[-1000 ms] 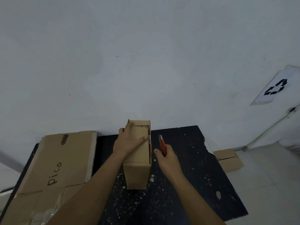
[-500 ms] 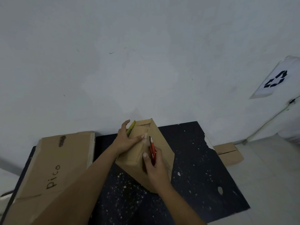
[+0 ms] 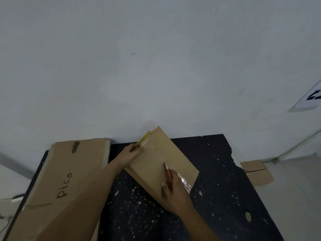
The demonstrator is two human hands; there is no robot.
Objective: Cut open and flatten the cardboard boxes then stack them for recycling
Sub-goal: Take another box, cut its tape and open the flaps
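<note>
Right, the small cardboard box (image 3: pixel 161 164) lay tilted on its side near the middle of the black speckled table (image 3: pixel 225 180), one long face turned up and a strip of clear tape (image 3: pixel 182 180) glinting along its near right edge. The right hand (image 3: pixel 175 193) was curled round an orange box cutter (image 3: pixel 169 173), whose blade tip touched the taped seam, so the slit looked barely begun; how deep the blade sat could not be told. At the far left corner of the box the left hand (image 3: pixel 132 153) gripped the edge to steady it, fingers bent over the cardboard, just beside a yellow-green strip (image 3: pixel 144 139) that stuck up from that corner; what that strip was could not be made out. This box was closed and had its full shape, so by my reckoning the cutting, the opening out and the pressing flat were all left to do on it. On the left side of the table lay a large flattened sheet (image 3: pixel 69 171) with "Pico" handwritten on it, apparently one box already done and the start of the stack. On the floor to the right, past the table's chipped edge, sat another folded piece of cardboard (image 3: pixel 257 173), and at the far right a white sign (image 3: pixel 311 100) with black arrows leaned against the pale wall (image 3: pixel 156 66).
</note>
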